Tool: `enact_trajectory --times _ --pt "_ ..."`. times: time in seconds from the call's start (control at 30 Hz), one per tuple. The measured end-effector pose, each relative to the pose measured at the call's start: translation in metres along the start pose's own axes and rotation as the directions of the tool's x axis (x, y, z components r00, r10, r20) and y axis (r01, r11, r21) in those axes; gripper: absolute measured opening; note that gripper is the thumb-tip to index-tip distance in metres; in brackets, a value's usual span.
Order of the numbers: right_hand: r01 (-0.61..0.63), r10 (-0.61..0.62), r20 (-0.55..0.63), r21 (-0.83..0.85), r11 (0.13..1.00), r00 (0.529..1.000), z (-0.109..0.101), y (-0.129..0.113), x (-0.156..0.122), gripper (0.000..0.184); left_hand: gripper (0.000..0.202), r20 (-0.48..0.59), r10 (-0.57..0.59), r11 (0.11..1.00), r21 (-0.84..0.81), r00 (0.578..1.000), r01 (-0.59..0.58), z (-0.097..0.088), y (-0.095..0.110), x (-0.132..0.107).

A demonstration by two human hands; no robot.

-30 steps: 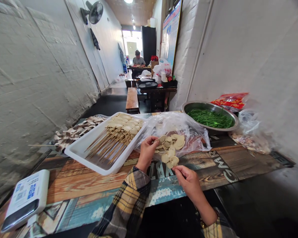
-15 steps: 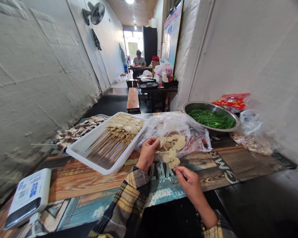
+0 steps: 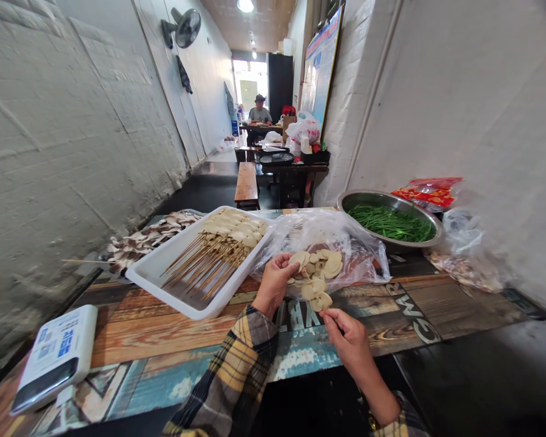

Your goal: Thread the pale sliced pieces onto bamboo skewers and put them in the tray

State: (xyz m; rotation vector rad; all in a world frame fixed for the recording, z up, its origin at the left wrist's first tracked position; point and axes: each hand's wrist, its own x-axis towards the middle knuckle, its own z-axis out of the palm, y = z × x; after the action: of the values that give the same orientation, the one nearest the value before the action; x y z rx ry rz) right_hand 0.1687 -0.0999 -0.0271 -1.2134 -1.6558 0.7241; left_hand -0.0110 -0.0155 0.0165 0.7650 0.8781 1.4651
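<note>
My left hand (image 3: 273, 280) pinches a pale round slice (image 3: 299, 258) at the mouth of a clear plastic bag (image 3: 327, 243) full of such slices. My right hand (image 3: 346, 331) is closed on the lower end of a thin bamboo skewer (image 3: 316, 293) that carries a few slices. Both hands hover just above the painted wooden table (image 3: 173, 340). A white tray (image 3: 164, 282) of finished skewers (image 3: 213, 255) lies to the left of my left hand.
A heap of sliced mushrooms (image 3: 141, 240) lies beyond the tray. A steel bowl of green stalks (image 3: 391, 221) and more bags (image 3: 464, 255) sit at the right by the wall. A white device (image 3: 57, 355) rests near the left. A person (image 3: 259, 112) sits far down the aisle.
My left hand has lifted a slice slightly toward the skewer tip. My right hand has shifted a little lower. The view has drifted slightly.
</note>
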Motion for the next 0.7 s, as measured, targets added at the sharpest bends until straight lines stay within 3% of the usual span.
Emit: enact_trajectory --times 0.27,0.7 --pt "0.000 0.001 -0.011 0.012 1.000 1.000 -0.0010 0.0003 0.0004 0.038 0.039 0.069 -0.002 0.997 0.074 0.998 -0.003 -0.0019 0.0041 -0.0009" --pt "0.022 -0.022 0.005 0.000 1.000 1.000 -0.0017 0.0014 -0.0004 0.035 0.034 0.011 -0.002 1.000 -0.015 1.000 0.002 -0.0010 0.0026 -0.0013"
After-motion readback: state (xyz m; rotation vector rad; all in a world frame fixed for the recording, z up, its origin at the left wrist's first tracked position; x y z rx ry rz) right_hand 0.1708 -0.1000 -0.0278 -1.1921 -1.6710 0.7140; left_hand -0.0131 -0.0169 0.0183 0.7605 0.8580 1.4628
